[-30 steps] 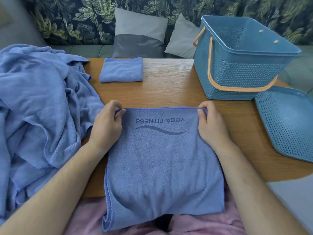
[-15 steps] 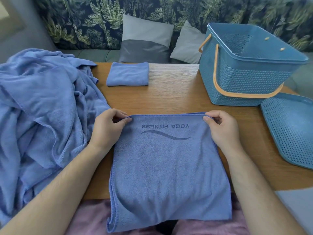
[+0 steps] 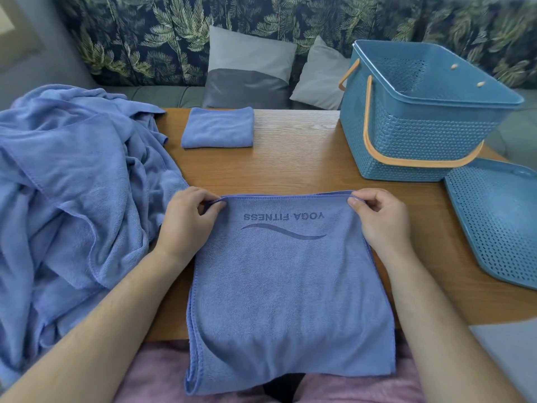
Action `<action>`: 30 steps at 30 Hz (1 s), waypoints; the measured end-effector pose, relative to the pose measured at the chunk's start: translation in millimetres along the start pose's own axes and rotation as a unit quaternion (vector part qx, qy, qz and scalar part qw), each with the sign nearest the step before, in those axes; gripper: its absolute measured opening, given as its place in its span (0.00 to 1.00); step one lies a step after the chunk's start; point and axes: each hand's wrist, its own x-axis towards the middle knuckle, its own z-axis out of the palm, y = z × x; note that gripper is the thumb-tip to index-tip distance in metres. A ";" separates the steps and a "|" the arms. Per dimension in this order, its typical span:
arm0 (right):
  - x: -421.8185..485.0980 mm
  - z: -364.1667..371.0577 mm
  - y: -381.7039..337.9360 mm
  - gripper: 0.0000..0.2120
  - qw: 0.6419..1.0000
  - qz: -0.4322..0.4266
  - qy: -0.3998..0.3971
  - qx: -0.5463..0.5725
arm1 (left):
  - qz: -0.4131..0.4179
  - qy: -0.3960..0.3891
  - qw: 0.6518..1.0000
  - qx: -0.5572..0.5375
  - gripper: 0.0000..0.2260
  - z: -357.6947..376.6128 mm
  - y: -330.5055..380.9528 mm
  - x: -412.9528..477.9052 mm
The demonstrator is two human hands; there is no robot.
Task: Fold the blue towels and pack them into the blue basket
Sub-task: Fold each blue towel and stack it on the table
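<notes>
Left hand (image 3: 186, 222) and right hand (image 3: 380, 221) each pinch a far corner of the towel (image 3: 290, 301), fingers (image 3: 213, 205) grasping; it lies flat on the bench (image 3: 305, 167). Basket (image 3: 418, 135) stands far right.

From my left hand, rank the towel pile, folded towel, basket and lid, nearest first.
1. towel pile, just left of the left hand
2. folded towel, straight ahead
3. basket, ahead right
4. lid, far right

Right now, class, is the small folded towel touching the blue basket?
Apart. The head view shows wooden table between the folded towel and the blue basket.
</notes>
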 end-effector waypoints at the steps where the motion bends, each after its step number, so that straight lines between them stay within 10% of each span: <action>1: 0.1 0.0 -0.2 0.13 1.000 -0.002 -0.001 -0.001 | 0.006 0.006 1.000 -0.007 0.01 0.0 -0.9 0.2; 15: -2.5 -11.3 -19.0 0.12 1.000 0.016 -0.002 0.006 | -0.093 0.035 0.983 -0.157 0.08 -14.4 3.2 5.9; 30: 111.8 -34.0 -198.1 0.10 0.993 -0.114 0.014 0.032 | -0.073 0.082 0.964 -0.242 0.03 -117.9 87.8 164.5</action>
